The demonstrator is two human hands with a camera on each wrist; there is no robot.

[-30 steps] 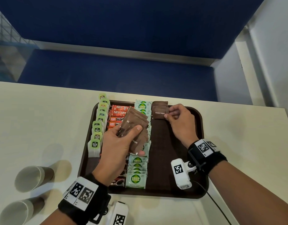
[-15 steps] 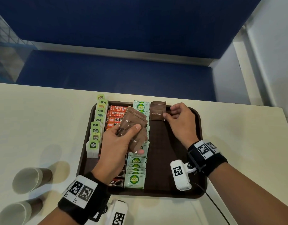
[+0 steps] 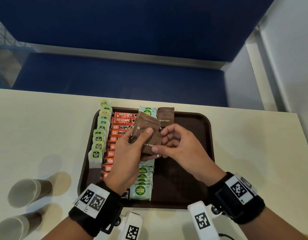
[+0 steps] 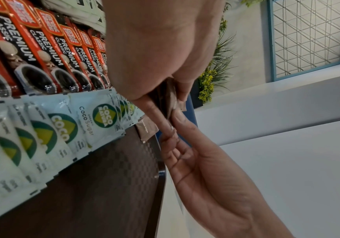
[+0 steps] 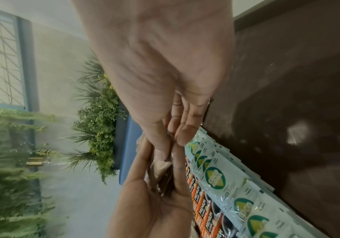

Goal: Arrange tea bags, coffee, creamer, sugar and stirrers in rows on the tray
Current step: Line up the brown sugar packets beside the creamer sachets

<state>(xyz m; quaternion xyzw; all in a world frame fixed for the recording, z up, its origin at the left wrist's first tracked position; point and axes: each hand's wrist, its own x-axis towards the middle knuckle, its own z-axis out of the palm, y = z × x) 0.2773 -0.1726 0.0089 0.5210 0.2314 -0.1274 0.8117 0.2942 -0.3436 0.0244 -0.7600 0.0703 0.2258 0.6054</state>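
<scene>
My left hand [image 3: 132, 149] grips a fanned stack of brown sugar sachets [image 3: 146, 129] above the middle of the dark brown tray [image 3: 198, 139]. My right hand [image 3: 168, 146] pinches the lowest sachet of that stack [image 3: 152, 146] between thumb and fingers. Two brown sugar sachets [image 3: 165, 115] lie at the tray's far edge. Rows of green tea bags [image 3: 99, 137], red coffee sticks [image 3: 122, 122] and pale Coco Natura sugar packets [image 3: 141, 189] fill the tray's left half. In the left wrist view the sachets [image 4: 171, 96] show edge-on between both hands.
Two paper cups [image 3: 28, 191] lie on their sides on the cream table [image 3: 253, 161] at the near left. The tray's right half is bare. A blue bench [image 3: 115, 77] and white wall stand beyond the table.
My right hand left the brown sugar sachets at the tray's far edge and came back toward me to the stack in my left hand, where it now pinches a sachet.
</scene>
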